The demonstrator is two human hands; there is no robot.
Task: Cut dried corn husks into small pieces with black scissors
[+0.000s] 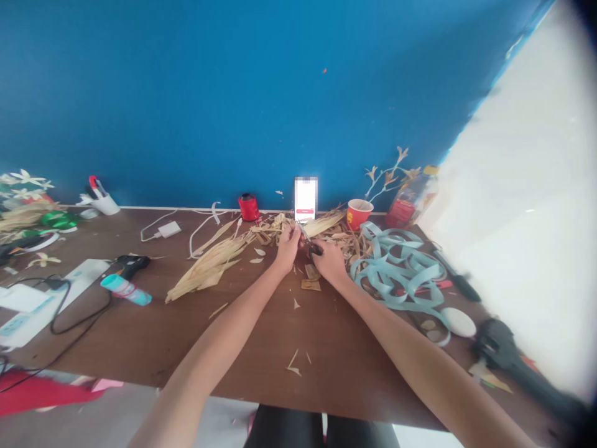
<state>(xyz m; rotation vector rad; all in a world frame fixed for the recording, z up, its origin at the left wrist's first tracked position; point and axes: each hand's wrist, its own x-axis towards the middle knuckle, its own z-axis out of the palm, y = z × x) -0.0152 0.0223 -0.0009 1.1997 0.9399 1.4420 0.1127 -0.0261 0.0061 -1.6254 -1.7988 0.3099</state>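
Dried husks (pixel 209 267) lie beside and beyond your left hand (pixel 289 244), which pinches a small piece too blurred to name; your right hand (pixel 328 260) grips black-handled scissors (pixel 316 250), both arms (pixel 232 323) stretched over the table (pixel 280 336). Tangled blue ribbon (pixel 402 292) crowds its right; a lit phone (pixel 306 196) stands just beyond.

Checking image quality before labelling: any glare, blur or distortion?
Head view: phone screen blown out to white, pixelated border; head view: dark tool at the right edge soft and stretched; head view: upper right corner dark; head view: fine detail at the left hand fingertips unclear.
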